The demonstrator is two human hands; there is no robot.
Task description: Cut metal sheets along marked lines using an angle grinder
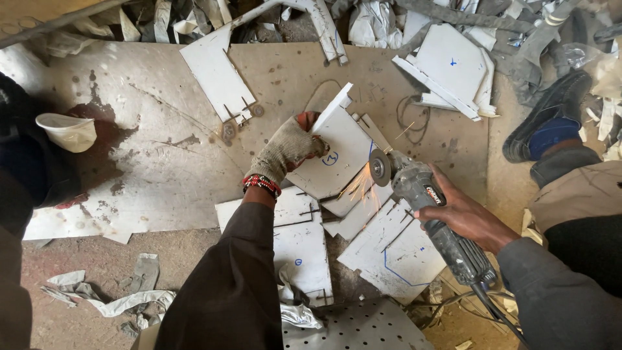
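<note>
Angle grinder (414,188) gripped in right hand (463,217), gloved left hand (288,149) clamping white sheet (337,159) amid offcuts (389,249).

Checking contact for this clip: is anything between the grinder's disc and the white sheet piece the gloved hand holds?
Nothing visible. The disc of the angle grinder, held by the right hand, meets the white sheet piece at its edge, throwing sparks; the left hand grips farther up.

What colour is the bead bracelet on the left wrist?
Red, black and white beads on the bracelet, just below the gloved left hand; head view.
</note>
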